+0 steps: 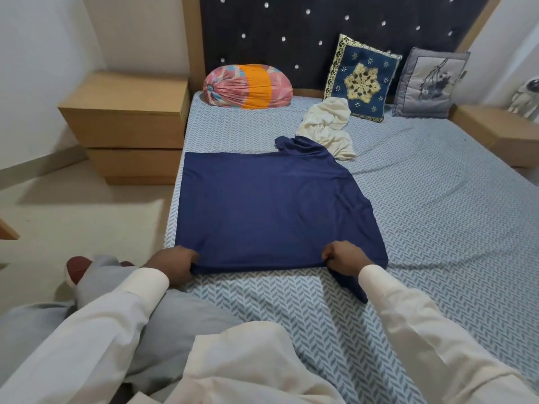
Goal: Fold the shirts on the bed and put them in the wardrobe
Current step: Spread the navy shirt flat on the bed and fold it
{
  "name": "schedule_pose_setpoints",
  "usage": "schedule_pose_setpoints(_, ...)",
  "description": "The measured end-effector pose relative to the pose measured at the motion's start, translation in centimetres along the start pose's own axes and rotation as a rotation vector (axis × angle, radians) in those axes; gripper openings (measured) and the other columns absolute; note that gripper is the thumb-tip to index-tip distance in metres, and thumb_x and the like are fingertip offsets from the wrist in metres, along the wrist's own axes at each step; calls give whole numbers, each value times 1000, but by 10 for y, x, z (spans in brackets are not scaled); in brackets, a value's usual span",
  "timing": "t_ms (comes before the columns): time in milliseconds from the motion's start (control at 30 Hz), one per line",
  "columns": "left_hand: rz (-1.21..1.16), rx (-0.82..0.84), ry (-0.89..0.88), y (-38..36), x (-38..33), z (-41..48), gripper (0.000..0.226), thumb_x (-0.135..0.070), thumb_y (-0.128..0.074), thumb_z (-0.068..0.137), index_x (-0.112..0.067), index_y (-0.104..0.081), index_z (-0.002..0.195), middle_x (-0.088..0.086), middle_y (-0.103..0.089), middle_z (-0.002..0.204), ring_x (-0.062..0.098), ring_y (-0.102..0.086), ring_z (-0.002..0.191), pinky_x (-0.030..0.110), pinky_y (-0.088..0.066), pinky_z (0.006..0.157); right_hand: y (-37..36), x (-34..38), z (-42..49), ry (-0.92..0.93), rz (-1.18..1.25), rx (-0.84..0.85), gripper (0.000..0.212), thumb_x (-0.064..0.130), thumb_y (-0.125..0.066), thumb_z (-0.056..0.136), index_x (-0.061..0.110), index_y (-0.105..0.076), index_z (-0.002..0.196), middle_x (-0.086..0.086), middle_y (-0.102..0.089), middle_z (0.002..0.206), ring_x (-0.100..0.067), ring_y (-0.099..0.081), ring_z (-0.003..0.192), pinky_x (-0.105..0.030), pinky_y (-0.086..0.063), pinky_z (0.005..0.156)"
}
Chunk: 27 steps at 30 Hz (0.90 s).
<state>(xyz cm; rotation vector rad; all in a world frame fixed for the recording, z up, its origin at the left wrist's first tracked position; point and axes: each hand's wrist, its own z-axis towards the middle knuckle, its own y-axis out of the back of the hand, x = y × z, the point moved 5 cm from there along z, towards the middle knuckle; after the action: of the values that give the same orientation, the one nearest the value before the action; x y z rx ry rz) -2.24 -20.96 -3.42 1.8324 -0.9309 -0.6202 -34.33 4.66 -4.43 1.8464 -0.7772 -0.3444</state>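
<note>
light: soft, even, moderately bright | shadows: dark band on floor [73, 196] beside nightstand [125, 112], left of left hand [175, 262] | glare: studs [243, 35] on headboard [291, 53] glint | edges: bowed | focus: sharp

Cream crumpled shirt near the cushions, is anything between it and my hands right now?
Yes. The navy blue shirt lies spread on the bed between them, its far corner against the cream crumpled shirt. The left hand and the right hand both grip the navy shirt's near edge.
</note>
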Motion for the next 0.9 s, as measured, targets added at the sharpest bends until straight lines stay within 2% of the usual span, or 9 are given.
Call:
schedule_pose_setpoints(100,29,108,5,-7,2,3,28,-22,-56,81,-24,-61,108,4,-60,118,23,-59,107,28,-47,86,2,-1,4,9,59,7,26,20,-59,78,35,-71,95,6,-69,111,-21,-62,104,-25,-44,79)
schedule_pose_setpoints(233,-101,95,51,-5,13,7,7,-26,-54,79,-25,-60,82,0,-67,103,21,-62,93,26,-50,79,13,1,12,-9,189,-10,17,16,-56,82,26,-69,81,5,-70,87,-16,-64,73,-29,-54,73)
schedule_pose_setpoints(300,-284,41,88,-1,24,10,9,-28,-57,81,-23,-59,73,-1,-67,89,19,-60,83,25,-46,71,21,-5,19,-53,283,-88,16,20,-53,81,26,-64,72,5,-69,76,-17,-65,66,-36,-58,72)
schedule_pose_setpoints(367,-565,-62,142,6,40,19,13,-22,-61,84,-20,-62,71,-3,-65,79,17,-59,77,25,-42,65,31,-6,31,-74,348,-170,16,23,-51,82,24,-62,71,5,-67,73,-20,-66,69,-39,-58,73)
schedule_pose_setpoints(433,-859,-181,192,12,51,31,18,-13,-63,86,-19,-63,68,-2,-65,75,18,-57,74,26,-40,64,42,-4,42,-107,360,-223,18,24,-47,85,20,-61,75,2,-68,80,-25,-65,79,-39,-55,76)
schedule_pose_setpoints(500,-1089,-266,249,11,62,48,21,-7,-63,86,-17,-64,68,0,-64,73,20,-56,75,29,-41,67,53,0,57,-146,356,-249,20,25,-45,89,19,-57,75,-1,-67,87,-28,-62,85,-36,-50,77)
schedule_pose_setpoints(567,-1213,-328,323,7,72,66,14,-8,-62,87,-17,-66,77,3,-68,84,23,-61,83,35,-46,77,60,5,75,-169,342,-254,22,25,-43,91,20,-52,72,-4,-65,91,-30,-60,88,-35,-45,76)
schedule_pose_setpoints(667,-1176,-429,437,9,81,84,10,-20,-60,89,-19,-68,96,4,-70,101,27,-63,98,38,-49,90,67,14,103,-183,296,-245,20,26,-42,91,18,-55,78,-7,-64,96,-31,-60,92,-34,-43,75)
schedule_pose_setpoints(900,-1065,-548,607,13,80,103,15,-20,-52,96,-13,-60,105,16,-67,106,37,-59,97,35,-42,80,72,28,147,-167,205,-181,16,28,-41,90,22,-56,86,-8,-66,103,-31,-60,91,-35,-46,75)
